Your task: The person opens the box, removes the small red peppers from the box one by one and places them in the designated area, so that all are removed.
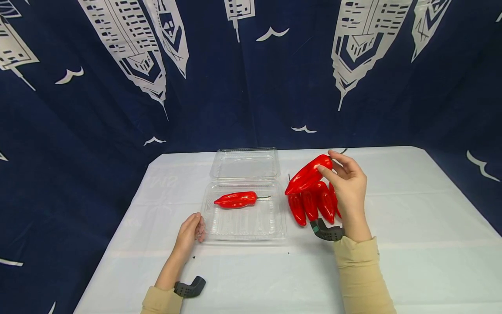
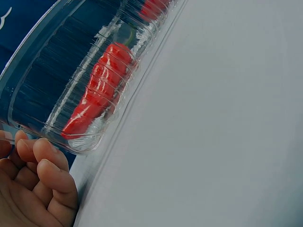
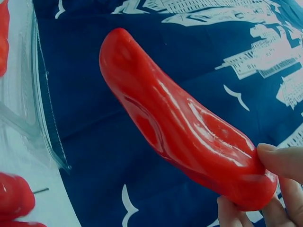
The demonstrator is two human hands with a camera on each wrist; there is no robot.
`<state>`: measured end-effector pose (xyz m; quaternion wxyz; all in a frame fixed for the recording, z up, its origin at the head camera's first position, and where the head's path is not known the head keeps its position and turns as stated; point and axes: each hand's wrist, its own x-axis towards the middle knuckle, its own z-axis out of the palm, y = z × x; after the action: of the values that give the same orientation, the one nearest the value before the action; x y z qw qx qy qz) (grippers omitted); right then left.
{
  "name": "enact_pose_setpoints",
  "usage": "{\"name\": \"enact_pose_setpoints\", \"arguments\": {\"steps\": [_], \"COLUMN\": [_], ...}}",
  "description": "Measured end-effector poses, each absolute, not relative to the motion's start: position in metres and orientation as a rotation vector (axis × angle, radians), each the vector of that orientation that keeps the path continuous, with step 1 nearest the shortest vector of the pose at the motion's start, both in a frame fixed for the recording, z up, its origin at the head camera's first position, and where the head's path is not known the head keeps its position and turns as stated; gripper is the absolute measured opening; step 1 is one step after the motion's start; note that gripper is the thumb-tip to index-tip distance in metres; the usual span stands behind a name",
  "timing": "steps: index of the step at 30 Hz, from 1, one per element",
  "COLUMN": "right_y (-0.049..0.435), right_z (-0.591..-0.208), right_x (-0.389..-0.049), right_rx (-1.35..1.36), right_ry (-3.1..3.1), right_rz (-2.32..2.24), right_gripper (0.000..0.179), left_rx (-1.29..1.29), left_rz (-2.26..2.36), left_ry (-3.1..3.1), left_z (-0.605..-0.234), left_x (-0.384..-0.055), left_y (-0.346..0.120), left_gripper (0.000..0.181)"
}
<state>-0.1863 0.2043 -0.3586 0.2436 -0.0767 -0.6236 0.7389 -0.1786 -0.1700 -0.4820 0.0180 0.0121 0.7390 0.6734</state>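
My right hand (image 1: 351, 179) pinches a red pepper (image 1: 310, 174) by its stem end, raised over several more red peppers (image 1: 324, 203) on the table. In the right wrist view the held pepper (image 3: 180, 127) slants across the middle, its broad end between thumb and fingers. A hinged clear plastic container (image 1: 245, 226) lies with its lid folded back, and one red pepper (image 1: 236, 199) rests in it, stem to the right. At the container's left side, my left hand (image 1: 191, 231) grips the rim with curled fingers, also seen in the left wrist view.
The container's lid (image 1: 245, 165) lies flat toward the back of the white-covered table (image 1: 423, 244). Behind the table hangs a dark blue cloth (image 1: 251, 87) with white prints. Each wrist wears a black camera mount (image 1: 191, 288).
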Motion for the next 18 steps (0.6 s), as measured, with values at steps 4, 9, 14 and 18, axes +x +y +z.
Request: {"name": "enact_pose_setpoints", "arguments": {"steps": [4, 9, 14, 18], "right_y": [0.210, 0.216, 0.224, 0.232], "right_z": [-0.358, -0.359, -0.358, -0.358], "right_x": [-0.187, -0.187, -0.186, -0.184], "right_rx": [-0.227, -0.246, -0.288, -0.341], "right_ry": [-1.640, -1.555, -1.511, -1.487], "right_rz": [2.032, 2.050, 2.038, 2.032], "right_gripper": [0.044, 0.040, 0.037, 0.039], "left_rx": [0.046, 0.050, 0.034, 0.032], "left_rz": [2.089, 2.091, 2.100, 2.093], "left_ry": [2.304, 2.307, 2.295, 2.299], "left_z": [-0.482, -0.482, -0.482, -0.482], "left_x": [-0.178, -0.178, -0.178, -0.178], "left_y": [-0.170, -0.170, -0.170, -0.170], "left_gripper": [0.035, 0.035, 0.035, 0.035]}}
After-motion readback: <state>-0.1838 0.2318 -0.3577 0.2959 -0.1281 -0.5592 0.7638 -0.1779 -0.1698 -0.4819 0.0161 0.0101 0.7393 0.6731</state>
